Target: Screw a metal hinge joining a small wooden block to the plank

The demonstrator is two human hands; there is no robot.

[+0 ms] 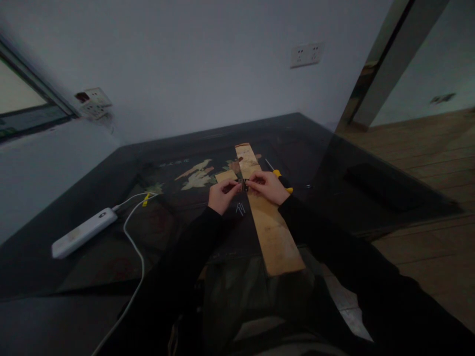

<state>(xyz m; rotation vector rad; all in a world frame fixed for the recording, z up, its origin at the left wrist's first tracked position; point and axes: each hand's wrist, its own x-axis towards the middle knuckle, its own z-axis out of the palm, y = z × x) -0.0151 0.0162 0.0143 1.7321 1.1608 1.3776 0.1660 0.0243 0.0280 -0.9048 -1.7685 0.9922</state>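
Between the fingertips of both hands is a small dark hinge-like metal piece (245,185), held just above the left edge of a long wooden board (276,237). My left hand (222,194) pinches its left side. My right hand (269,186) pinches the right side, above the board. Fingers cover much of the piece, so its exact shape is unclear. Several thin screws (240,208) lie on the dark table in front of my left hand. A smaller wooden piece (225,176) rests behind that hand. Beyond my right hand lies a screwdriver (277,173) with a yellow and black handle, partly hidden.
The dark table (193,222) has a printed flower pattern and stands against the wall. On its left lies a white power strip (84,232), its cable (139,247) running toward me. The board's near end overhangs the table edge. A flat dark object (382,185) is at right.
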